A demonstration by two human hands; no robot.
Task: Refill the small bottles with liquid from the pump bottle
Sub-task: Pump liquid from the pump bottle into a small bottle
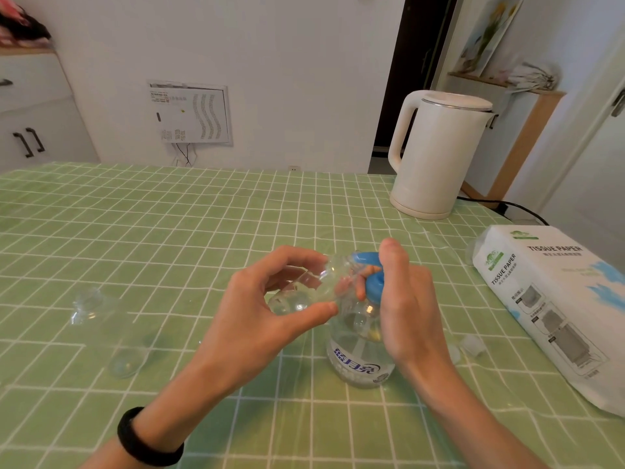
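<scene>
A clear pump bottle with blue lettering and a blue pump head stands on the green checked tablecloth. My right hand is wrapped over the pump head, thumb up. My left hand holds a small clear bottle tilted on its side, its mouth against the blue spout. Another small clear bottle lies on its side at the left of the table. A small clear cap rests to the right of the pump bottle.
A white electric kettle stands at the back right with its black cord trailing off the table. A white tissue paper pack lies along the right edge. White cabinets stand at the far left.
</scene>
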